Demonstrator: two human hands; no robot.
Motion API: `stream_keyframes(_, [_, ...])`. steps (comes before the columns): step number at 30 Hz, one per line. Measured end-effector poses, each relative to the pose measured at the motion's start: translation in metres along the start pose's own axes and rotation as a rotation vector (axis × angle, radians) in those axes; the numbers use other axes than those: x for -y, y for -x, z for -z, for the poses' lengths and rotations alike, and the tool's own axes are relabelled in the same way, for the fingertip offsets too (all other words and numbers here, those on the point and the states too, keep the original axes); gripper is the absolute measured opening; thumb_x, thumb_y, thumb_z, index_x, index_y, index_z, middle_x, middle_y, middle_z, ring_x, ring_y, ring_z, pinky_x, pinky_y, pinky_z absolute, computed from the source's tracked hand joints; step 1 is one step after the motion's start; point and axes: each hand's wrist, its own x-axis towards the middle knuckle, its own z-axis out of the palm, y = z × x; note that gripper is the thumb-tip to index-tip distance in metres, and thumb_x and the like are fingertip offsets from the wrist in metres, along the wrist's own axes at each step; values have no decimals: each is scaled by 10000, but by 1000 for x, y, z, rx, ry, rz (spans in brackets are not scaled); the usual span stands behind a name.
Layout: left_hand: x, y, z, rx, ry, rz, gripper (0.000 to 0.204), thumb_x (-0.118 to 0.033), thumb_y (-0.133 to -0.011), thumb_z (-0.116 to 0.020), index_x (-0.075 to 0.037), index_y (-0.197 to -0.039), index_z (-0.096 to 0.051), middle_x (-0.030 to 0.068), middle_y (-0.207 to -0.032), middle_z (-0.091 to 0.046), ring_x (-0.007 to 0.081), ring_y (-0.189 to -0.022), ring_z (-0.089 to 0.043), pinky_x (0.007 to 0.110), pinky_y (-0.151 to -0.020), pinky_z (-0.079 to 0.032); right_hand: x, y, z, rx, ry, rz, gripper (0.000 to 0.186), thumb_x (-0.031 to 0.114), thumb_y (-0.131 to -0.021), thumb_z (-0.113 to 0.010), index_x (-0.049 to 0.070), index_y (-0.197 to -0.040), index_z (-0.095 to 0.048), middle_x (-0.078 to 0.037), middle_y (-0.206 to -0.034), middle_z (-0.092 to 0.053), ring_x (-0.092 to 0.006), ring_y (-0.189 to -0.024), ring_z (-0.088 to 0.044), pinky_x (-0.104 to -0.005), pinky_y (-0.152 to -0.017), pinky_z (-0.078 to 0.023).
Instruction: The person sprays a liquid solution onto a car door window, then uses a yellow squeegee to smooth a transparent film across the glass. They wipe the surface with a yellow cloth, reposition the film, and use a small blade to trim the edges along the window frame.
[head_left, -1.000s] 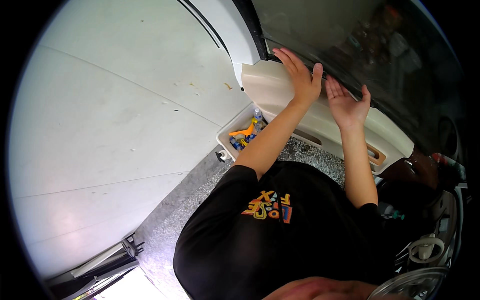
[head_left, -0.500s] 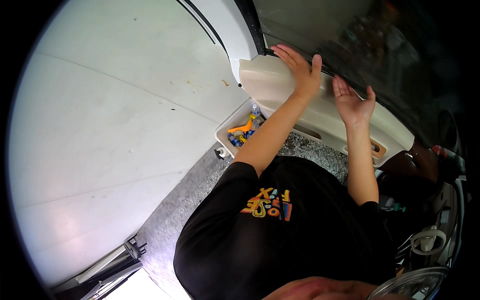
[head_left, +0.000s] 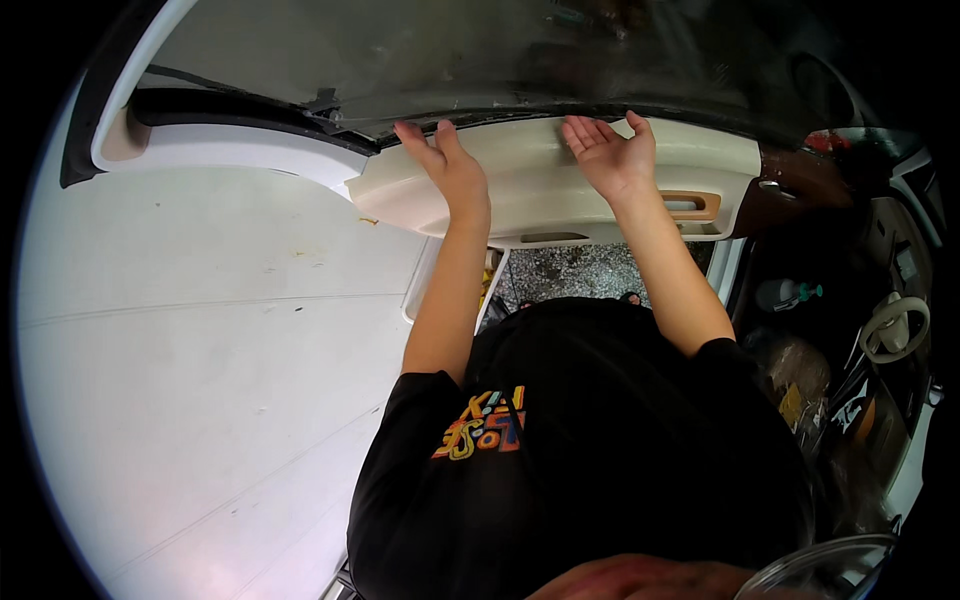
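Observation:
A car door stands across the view, with a cream inner panel (head_left: 530, 190) below a dark window pane (head_left: 480, 60). At the pane's lower edge, toward the left, my left hand (head_left: 455, 175) reaches up with its fingers stretched out. Farther right along the same edge, my right hand (head_left: 617, 160) is open, its palm showing and its fingertips at the black sill strip (head_left: 530, 115). Neither hand holds anything that I can see. Whether the fingertips press on the glass or the strip, I cannot tell.
A tan pull handle (head_left: 692, 206) sits on the panel's right. Below the door, a pale bin (head_left: 425, 285) is partly behind my left forearm. A large white panel (head_left: 200, 380) fills the left. At the right are a steering wheel (head_left: 894, 328) and a bottle with a green top (head_left: 785, 294).
The view has turned, so the door lies more level and more of the pane's left side shows. Both hands stay open along the window's lower edge; my left forearm now covers much of the bin.

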Motion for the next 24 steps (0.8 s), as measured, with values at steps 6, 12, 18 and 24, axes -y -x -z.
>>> stream_keyframes(6, [4,5,15,-62,3,-67,498,-117,-884,-413,-3,-1326,-215,159,-1348,-273,249,-1238,-293,339,-999,-264,3,8,5,-24,49,25,551,274,-867,-397,-23,-1284,-193,-245,-1266,-359,-386,-1176,-393,-483,-1001,-322])
stream_keyframes(12, [10,32,19,69,-20,-36,338,-71,-878,-386,-7,-1209,-379,130,-1264,-405,222,-1103,-452,316,-895,-378,36,-5,35,-31,402,180,320,242,-871,-382,31,-1109,-347,-191,-1066,-521,-354,-1005,-529,-456,-873,-450])
stream_keyframes(18, [12,66,22,218,-75,-35,287,-69,-882,-372,6,-1156,-417,140,-1173,-490,207,-929,-559,306,-800,-437,112,-17,69,-93,325,500,375,253,-871,-415,53,-1172,-316,-99,-897,-531,-229,-744,-538,-392,-691,-487])
stream_keyframes(24, [28,100,12,440,-161,101,281,-80,-888,-359,16,-1144,-422,168,-1090,-519,198,-862,-564,312,-799,-443,245,-35,113,-206,570,899,346,177,-855,-466,119,-1189,-398,-9,-698,-468,-109,-485,-446,-279,-449,-424])
